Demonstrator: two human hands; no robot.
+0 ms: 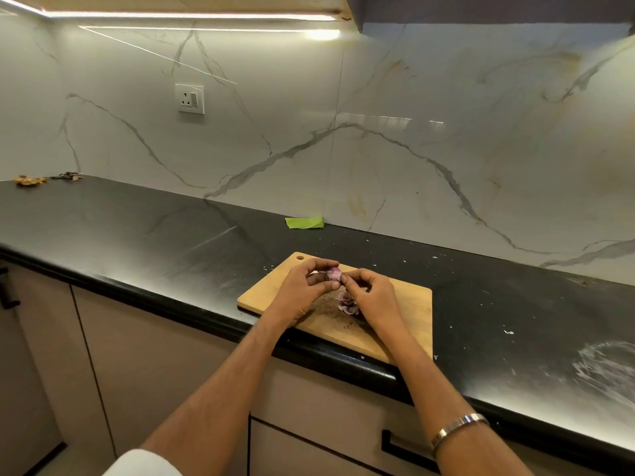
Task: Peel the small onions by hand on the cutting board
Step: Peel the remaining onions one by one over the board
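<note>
Mid-peel. Left hand (302,286) grips a small purple onion (333,274) between curled fingers and thumb, held just above the board (405,314). Right hand (369,292) is beside it, fingertips (347,279) pinched at the onion's right side, apparently on a bit of skin; too small to tell whether skin is actually caught. Peels (347,302) sit in a small purple pile on the board, just under the right hand, with dark crumbs around. No other whole onions visible; any could be hidden by the hands.

The board lies at the front edge of the black counter (171,228). White flecks are scattered on the counter to the right, and a green scrap (304,222) lies by the wall.

Step, judged: stripping the outer layers off this onion. The next move likely calls for the left hand to hold firm while the right pulls skin away and drops it on the pile, then a turn of the onion to reach what remains.
</note>
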